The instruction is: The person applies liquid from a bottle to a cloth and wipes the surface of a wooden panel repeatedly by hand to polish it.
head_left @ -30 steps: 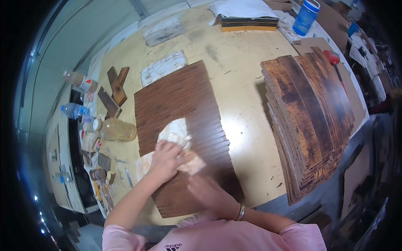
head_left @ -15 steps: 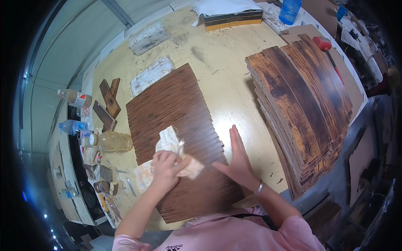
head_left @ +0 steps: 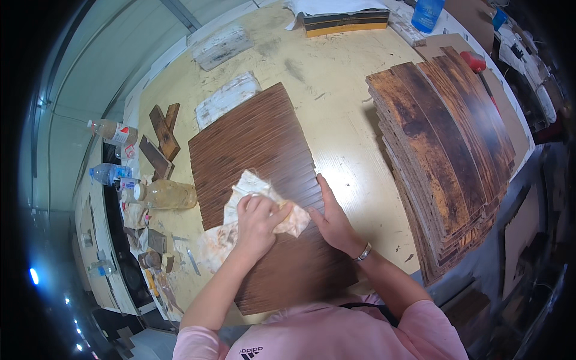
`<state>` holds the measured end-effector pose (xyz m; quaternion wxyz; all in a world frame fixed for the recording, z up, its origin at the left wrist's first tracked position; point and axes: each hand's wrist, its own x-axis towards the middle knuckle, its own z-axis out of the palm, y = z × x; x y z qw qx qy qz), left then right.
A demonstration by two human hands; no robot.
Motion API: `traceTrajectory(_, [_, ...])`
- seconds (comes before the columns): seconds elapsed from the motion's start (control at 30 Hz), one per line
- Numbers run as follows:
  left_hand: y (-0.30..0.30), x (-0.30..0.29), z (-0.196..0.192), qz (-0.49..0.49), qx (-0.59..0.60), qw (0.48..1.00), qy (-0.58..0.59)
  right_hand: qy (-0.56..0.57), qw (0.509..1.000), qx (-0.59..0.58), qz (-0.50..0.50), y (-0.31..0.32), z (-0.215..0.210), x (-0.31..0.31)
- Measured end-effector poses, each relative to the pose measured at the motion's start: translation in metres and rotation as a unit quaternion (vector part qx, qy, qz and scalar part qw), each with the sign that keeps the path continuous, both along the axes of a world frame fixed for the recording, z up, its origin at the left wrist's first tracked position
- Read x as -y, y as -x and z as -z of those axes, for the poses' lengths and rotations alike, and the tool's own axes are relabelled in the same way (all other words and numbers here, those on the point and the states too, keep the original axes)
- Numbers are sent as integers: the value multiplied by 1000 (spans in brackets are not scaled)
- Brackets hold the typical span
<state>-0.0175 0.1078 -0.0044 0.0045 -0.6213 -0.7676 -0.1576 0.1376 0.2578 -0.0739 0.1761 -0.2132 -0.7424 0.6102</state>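
A ribbed brown wooden panel (head_left: 246, 144), seemingly many narrow strips lying side by side, rests on the pale tabletop before me. My left hand (head_left: 259, 221) is closed around a stained white cloth (head_left: 243, 191) and presses it onto the panel's middle. Parts of the cloth spread out beyond the fingers on both sides. At the panel's right edge lies my right hand (head_left: 336, 223), its fingers stretched out along the edge and the thumb over the surface. It grips nothing. My forearms hide little of the panel, though its near end is blurred close to my pink shirt.
Stacked dark-grained boards (head_left: 432, 138) stand at the right, with a red-headed mallet (head_left: 474, 62) behind them. Small wood offcuts (head_left: 162, 133), a bottle of yellowish liquid (head_left: 171, 195) and other bottles line the left. White blocks (head_left: 228, 99) touch or lie beyond the panel's far end.
My left hand has pushed the cloth forward and to the right across the panel. My right hand has moved in from just off the panel to its right edge.
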Motion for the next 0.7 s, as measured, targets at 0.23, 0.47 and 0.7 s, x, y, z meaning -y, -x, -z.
traceTrajectory(0.23, [30, 91, -4, -65, -42, 997, 15, 1, 1000, 23, 1, 1, -6, 1])
traceTrajectory(0.47, [20, 34, -8, -42, -50, 997, 29, 2, 1000, 31, 3, 2, -11, 1])
traceTrajectory(0.7, [25, 71, -3, -83, -31, 995, 38, -16, 999, 29, 1, 4, -4, 2])
